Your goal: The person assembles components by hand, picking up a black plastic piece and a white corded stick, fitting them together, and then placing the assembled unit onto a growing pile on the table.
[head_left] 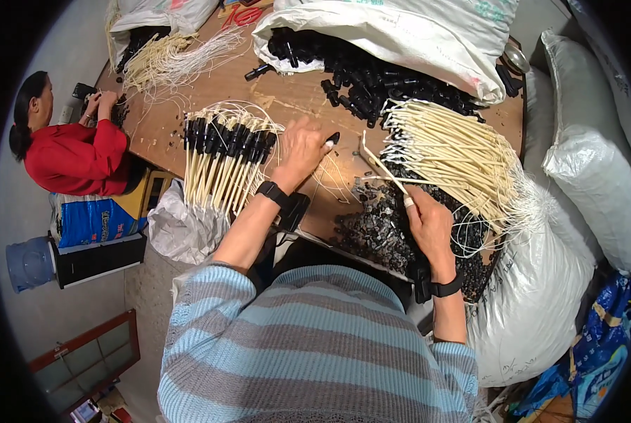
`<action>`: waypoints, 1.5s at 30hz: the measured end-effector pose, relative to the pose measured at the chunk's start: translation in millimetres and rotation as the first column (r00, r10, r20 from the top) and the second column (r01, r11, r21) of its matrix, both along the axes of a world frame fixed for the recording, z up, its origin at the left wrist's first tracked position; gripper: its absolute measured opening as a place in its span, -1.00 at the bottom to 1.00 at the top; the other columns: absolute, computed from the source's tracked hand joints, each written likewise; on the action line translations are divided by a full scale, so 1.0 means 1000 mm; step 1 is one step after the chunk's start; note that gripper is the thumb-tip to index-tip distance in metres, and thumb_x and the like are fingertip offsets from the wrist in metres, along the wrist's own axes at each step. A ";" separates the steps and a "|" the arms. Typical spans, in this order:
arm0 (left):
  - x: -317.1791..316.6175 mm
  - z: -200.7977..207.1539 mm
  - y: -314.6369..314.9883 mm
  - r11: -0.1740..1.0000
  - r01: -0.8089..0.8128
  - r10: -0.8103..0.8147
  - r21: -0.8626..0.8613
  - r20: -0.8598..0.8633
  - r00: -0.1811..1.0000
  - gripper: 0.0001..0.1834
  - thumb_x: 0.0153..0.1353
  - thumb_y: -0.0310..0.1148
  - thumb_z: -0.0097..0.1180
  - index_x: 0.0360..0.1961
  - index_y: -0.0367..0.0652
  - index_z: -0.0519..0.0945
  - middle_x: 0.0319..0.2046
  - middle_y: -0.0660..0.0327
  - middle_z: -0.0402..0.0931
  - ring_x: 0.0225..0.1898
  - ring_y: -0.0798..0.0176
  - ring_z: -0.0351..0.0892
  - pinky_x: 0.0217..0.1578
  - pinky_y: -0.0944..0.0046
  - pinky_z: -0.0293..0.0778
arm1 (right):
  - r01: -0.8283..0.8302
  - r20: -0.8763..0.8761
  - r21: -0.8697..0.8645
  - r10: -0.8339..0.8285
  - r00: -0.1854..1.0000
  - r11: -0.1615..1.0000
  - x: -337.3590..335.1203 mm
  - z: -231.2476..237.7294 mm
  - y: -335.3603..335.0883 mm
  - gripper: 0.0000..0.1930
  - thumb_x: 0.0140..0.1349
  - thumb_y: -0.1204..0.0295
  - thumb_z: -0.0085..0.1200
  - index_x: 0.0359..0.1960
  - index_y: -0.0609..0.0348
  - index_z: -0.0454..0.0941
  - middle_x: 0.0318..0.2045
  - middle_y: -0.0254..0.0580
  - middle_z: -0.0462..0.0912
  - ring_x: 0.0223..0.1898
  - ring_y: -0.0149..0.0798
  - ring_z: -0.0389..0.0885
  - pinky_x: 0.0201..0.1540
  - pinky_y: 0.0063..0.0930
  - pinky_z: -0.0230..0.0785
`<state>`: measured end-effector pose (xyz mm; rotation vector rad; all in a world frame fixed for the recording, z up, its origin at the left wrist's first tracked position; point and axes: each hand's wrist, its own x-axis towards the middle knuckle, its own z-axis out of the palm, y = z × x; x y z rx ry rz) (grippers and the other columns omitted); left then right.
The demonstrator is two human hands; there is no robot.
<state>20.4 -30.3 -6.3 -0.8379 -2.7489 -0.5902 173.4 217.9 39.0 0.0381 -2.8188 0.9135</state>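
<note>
We work at a worn wooden table (294,99), its far edge taken up by a large white sack (414,35) spilling black plastic caps (372,77) toward the middle. Along the right edge lies a thick bundle of cream tubes (456,155) trailing thin white strings, and near the left edge a row of finished tubes (224,158), each tipped with a black cap, fans out side by side. At the near edge sits a heap of small dark parts (386,225). At the far left corner another person in a red top (76,155) works at a second bundle. Our left hand (301,148) pinches one black cap (333,138) at the fingertips, just right of the finished row; our right hand (428,222) is closed on a single cream tube (382,166), slender, straight and pale, angled up toward the cap. To seat it well, we judge the tube end should meet the cap's opening squarely, string kept clear, then be pressed straight home.
</note>
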 end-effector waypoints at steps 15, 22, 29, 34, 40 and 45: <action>0.047 0.018 0.029 0.772 0.485 -0.577 0.411 0.135 0.806 -0.71 -0.04 -0.64 -0.07 -0.25 -0.20 0.49 -0.36 0.07 0.47 -0.23 -0.02 0.49 -0.17 0.10 0.42 | -0.196 0.043 0.253 0.191 0.981 0.948 0.010 0.017 -0.016 -0.73 0.12 0.43 0.19 -0.10 0.00 0.63 -0.49 -0.19 0.60 -0.50 -0.06 0.60 -0.47 -0.25 0.37; 0.050 0.033 0.030 0.794 0.547 -0.547 0.266 -0.082 0.833 -0.67 -0.01 -0.55 0.07 -0.16 -0.06 0.54 -0.35 0.25 0.50 -0.24 0.12 0.52 -0.18 0.19 0.44 | 0.167 0.009 0.354 -0.182 0.983 0.920 0.013 0.022 0.003 -0.63 0.05 0.41 0.28 -0.05 0.03 0.59 -0.59 -0.08 0.61 -0.59 0.01 0.58 -0.54 -0.22 0.36; 0.064 0.048 0.033 0.895 0.367 -0.374 0.256 -0.019 0.927 -0.76 0.21 -0.23 0.09 -0.11 0.02 0.53 -0.45 0.32 0.53 -0.48 0.18 0.57 -0.56 0.21 0.41 | 0.105 0.013 -0.552 -0.117 0.993 0.828 0.011 -0.002 0.024 -0.93 0.13 0.56 0.16 -0.42 0.12 0.52 -0.19 -0.13 0.66 -0.47 -0.36 0.57 -0.52 -0.60 0.31; 0.054 0.024 0.025 0.870 -0.044 -0.256 0.492 0.525 0.811 -0.80 0.20 -0.34 0.07 -0.22 -0.22 0.55 -0.61 0.25 0.49 -0.58 0.30 0.50 -0.56 0.30 0.39 | -0.038 0.036 -0.697 0.088 0.995 0.716 0.008 0.036 -0.011 -0.92 0.11 0.48 0.25 -0.40 0.14 0.58 -0.45 -0.29 0.65 -0.58 -0.50 0.47 -0.56 -0.62 0.28; 0.066 0.048 0.040 0.887 -0.097 -0.291 0.451 0.711 0.641 -0.71 0.02 -0.56 0.11 -0.16 -0.30 0.60 -0.51 0.31 0.53 -0.46 0.50 0.47 -0.40 0.42 0.42 | 0.070 0.120 -0.243 -0.041 0.992 0.968 0.007 0.011 -0.045 -0.82 0.08 0.49 0.24 -0.24 0.17 0.66 -0.52 -0.03 0.62 -0.60 -0.18 0.59 -0.51 -0.41 0.38; 0.071 0.031 0.034 0.896 0.101 -0.301 0.432 0.425 0.854 -0.67 -0.11 -0.53 0.15 -0.21 -0.14 0.60 -0.37 0.07 0.61 -0.29 -0.01 0.60 -0.27 0.12 0.50 | 0.023 -0.091 -0.137 -0.035 0.995 0.990 0.005 0.003 -0.043 -0.87 0.10 0.49 0.12 -0.30 0.14 0.65 -0.56 -0.03 0.62 -0.56 -0.05 0.62 -0.53 -0.31 0.42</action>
